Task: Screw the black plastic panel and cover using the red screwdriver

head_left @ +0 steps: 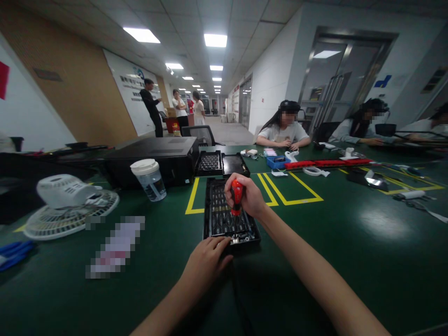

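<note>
In front of me on the table lies a black case with rows of dark slots and small metal parts at its near end. My right hand is wrapped round the red handle of a screwdriver, held upright with its shaft pointing down. The screwdriver's tip is near a small metal piece in the near right part of the case; whether they touch is unclear. My left hand rests at the near rim of the case, fingers stretched over the edge and thumb apart, its fingertips beside the metal piece.
A large black box, a lidded clear cup and a white fan stand left. Behind the case are a bit tray and a dark tray. A blue bin is farther right. People sit across the table.
</note>
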The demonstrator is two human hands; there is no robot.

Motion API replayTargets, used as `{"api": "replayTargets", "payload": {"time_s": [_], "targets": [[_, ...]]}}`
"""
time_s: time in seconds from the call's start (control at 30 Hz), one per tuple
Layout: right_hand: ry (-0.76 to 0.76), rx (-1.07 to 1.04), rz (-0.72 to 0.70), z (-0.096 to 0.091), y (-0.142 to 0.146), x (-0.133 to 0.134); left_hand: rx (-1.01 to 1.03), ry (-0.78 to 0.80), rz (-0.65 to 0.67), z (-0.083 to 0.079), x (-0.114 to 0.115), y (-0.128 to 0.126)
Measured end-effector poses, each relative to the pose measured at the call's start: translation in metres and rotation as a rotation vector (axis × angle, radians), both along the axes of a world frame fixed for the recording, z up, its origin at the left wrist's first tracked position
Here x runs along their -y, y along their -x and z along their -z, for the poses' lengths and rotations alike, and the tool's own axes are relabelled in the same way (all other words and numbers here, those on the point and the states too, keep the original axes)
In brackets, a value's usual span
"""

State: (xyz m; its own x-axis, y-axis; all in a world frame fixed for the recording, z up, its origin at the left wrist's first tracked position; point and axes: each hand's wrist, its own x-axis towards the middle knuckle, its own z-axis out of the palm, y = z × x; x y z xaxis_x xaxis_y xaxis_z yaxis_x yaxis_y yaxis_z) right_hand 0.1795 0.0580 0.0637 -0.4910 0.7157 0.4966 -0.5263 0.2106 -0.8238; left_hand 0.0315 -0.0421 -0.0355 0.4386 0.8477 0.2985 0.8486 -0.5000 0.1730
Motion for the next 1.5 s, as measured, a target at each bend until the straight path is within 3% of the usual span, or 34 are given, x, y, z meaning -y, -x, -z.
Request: {"api": "replayTargets", "payload": {"time_s": [0.87, 1.5], "targets": [[-0.047, 0.033, 0.000, -0.0022, -0.0045, -0.0031, 0.007, 0.012, -0.004, 0.0009, 0.0001, -0.0006], [-0.150, 0.137, 0.107, -0.0087, -0.0096, 0.0019, 0.014, 0.003, 0.001, 0.0027, -0.0001, 0.0008]]}}
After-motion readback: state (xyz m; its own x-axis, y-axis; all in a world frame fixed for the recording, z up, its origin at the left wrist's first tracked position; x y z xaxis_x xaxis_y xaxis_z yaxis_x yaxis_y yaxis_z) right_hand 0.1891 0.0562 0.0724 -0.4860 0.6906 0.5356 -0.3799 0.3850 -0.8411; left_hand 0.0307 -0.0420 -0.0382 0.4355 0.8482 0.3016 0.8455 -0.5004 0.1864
